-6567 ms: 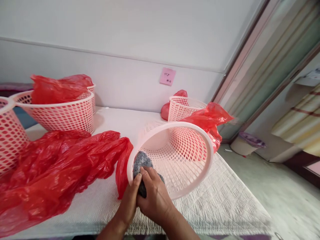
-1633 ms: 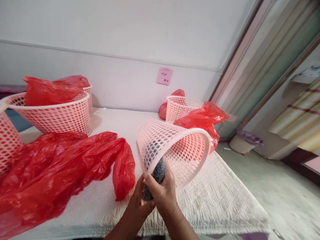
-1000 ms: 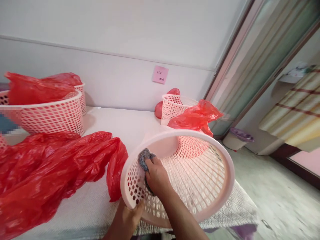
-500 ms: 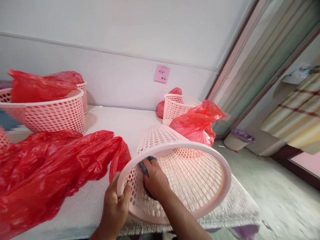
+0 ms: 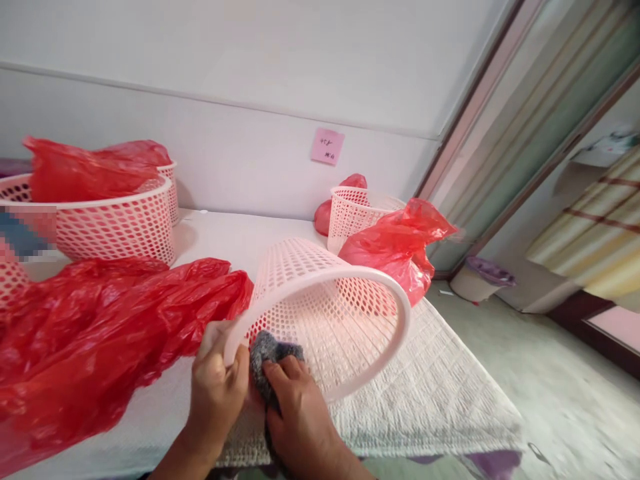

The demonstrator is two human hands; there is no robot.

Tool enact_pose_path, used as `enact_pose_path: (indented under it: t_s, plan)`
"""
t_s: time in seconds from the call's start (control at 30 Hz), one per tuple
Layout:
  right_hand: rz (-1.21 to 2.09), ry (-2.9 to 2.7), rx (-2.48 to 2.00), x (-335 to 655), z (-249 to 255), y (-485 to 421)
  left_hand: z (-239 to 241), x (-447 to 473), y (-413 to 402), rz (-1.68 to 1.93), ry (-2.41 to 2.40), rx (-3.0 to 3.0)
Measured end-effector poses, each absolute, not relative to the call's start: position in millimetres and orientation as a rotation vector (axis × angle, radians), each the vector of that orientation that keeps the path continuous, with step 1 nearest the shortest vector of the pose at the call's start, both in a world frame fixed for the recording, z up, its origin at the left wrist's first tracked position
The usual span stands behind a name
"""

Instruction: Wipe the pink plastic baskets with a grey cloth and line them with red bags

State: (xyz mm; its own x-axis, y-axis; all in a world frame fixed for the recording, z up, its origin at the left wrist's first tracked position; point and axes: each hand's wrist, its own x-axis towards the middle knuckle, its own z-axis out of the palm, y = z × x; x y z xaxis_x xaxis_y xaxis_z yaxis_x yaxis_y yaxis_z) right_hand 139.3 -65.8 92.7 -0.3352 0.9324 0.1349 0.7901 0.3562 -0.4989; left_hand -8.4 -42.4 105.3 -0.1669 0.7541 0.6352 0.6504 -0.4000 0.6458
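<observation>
The person's left hand (image 5: pixel 217 383) grips the rim of a pale pink basket (image 5: pixel 295 263) on its left side, the thumb inside the mouth and the other fingers wrapped around the outside; the right hand (image 5: pixel 303 417) has its fingers closed over a grey cloth (image 5: pixel 263 363), which sits just inside the rim at the lower left of the opening, beside the left thumb; the basket lies tipped, its mouth turned toward the person, above the white quilted cover (image 5: pixel 430 387) of the table. A long heap of red plastic (image 5: pixel 125 333) spreads to the left of the hands; behind it stands a wide basket (image 5: pixel 115 230) with a red bag (image 5: pixel 90 173) in it; at the back right, a small basket (image 5: pixel 343 217) stands near the wall, with a red bundle (image 5: pixel 400 243) in front of it; a pink note (image 5: pixel 327 147) is stuck to the wall (image 5: pixel 240 153) above.
</observation>
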Motion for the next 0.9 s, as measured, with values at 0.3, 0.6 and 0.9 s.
enact_pose_path:
  t_s: [0.3,0.6,0.9]
  plan:
    - [0.117,-2.259,-1.903,170,90,-39,113,-11,-41,1.661,1.638,1.875]
    - [0.278,-2.378,-1.466,136,79,-79,123,-17,-34,1.692,1.59,1.571]
    - [0.165,-2.423,-1.399,122,71,-71,117,-3,-45,1.7,1.435,1.56]
